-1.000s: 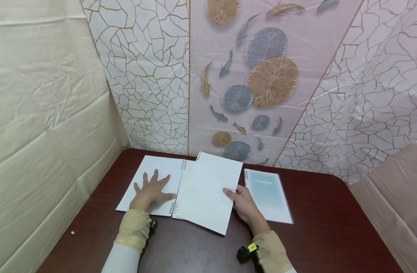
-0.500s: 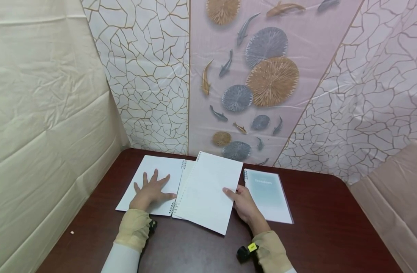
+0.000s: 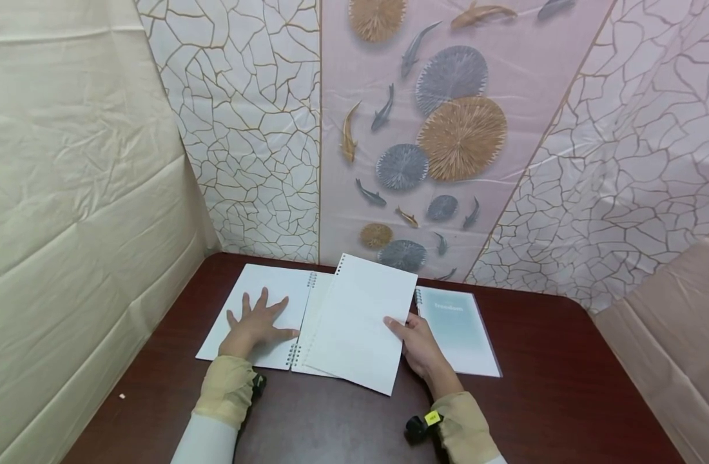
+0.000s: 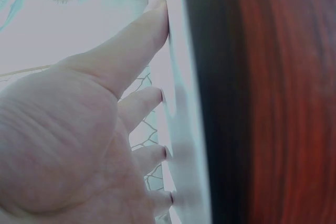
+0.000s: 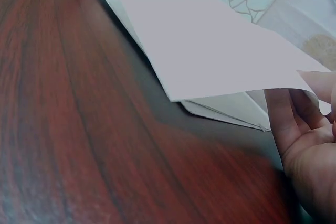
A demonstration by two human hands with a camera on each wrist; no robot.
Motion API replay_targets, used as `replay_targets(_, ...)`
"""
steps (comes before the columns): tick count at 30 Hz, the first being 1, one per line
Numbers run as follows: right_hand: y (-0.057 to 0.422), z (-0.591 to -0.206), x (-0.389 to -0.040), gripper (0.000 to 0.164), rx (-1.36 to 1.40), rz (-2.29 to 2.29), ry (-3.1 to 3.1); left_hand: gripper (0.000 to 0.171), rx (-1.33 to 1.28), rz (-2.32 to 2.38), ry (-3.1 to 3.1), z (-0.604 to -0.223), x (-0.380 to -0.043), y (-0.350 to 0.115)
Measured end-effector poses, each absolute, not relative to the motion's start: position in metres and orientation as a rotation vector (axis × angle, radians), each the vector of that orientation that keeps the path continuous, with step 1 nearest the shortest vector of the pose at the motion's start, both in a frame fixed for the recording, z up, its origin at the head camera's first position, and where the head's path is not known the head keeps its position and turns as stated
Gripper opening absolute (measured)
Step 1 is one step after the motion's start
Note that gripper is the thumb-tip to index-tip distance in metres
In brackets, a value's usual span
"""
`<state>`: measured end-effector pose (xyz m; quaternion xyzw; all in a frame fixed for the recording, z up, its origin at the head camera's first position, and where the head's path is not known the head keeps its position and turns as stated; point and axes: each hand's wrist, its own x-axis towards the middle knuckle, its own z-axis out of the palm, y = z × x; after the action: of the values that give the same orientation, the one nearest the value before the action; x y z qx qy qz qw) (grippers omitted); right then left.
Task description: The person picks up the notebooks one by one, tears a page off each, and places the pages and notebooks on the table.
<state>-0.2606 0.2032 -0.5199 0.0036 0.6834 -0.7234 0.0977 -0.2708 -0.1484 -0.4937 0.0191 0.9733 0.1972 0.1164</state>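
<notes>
A spiral notebook (image 3: pixel 281 280) lies spread on the table, both visible pages blank white. Across its left page rests my left hand (image 3: pixel 254 327), fingers fanned and straight; the left wrist view shows the fingertips (image 4: pixel 157 153) touching the paper. My right hand (image 3: pixel 422 345) pinches the right edge of a white sheet (image 3: pixel 360 322), thumb on top and fingers beneath. Punched holes run along the sheet's left edge, which sits tilted over the notebook's right page and apart from most of the coil. In the right wrist view the sheet (image 5: pixel 194 40) is raised above the pages under it.
To the right, partly behind my right hand, lies another spiral notebook (image 3: pixel 456 328) with a pale teal cover reading "freedom". The dark reddish table (image 3: pixel 563 374) meets a patterned wall covering (image 3: pixel 262 161) at the back. A tiny white scrap (image 3: pixel 122 396) lies at the left.
My right hand and the sheet have shifted slightly right and up, pulling its holed edge farther from the coil and showing more of the page beneath. The left hand stays put.
</notes>
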Motion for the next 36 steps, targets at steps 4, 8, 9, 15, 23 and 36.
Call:
replay_targets(4, 0.2026, -0.5210, -0.2615, 0.031, 0.013, -2.151, 2.008, 0.091, 0.056, 0.581, 2.849, -0.4959, -0.2715, -0.1495)
replay_targets(8, 0.2024, -0.5210, -0.2611, 0.032, 0.007, -2.154, 2.012, 0.091, 0.056, 0.581, 2.848, -0.4966, -0.2720, -0.1500)
replay_targets(9, 0.2023, -0.5209, -0.2610, 0.032, 0.008, -2.153, 2.014, 0.091, 0.056, 0.582, 2.849, -0.4964, -0.2721, -0.1500)
replay_targets(15, 0.2021, -0.5185, -0.2599, 0.032, 0.034, -2.153, 2.009, 0.091, 0.047, 0.583, 2.850, -0.4960, -0.2723, -0.1497)
replay_targets(23, 0.2014, -0.5163, -0.2595, 0.033, 0.051, -2.151, 1.978, 0.091, 0.057, 0.587, 2.837, -0.4937, -0.2708, -0.1494)
replay_targets(36, 0.1976, -0.5139, -0.2571, 0.033, 0.017, -2.147, 1.986, 0.090, 0.063, 0.576, 2.837, -0.4930, -0.2698, -0.1498)
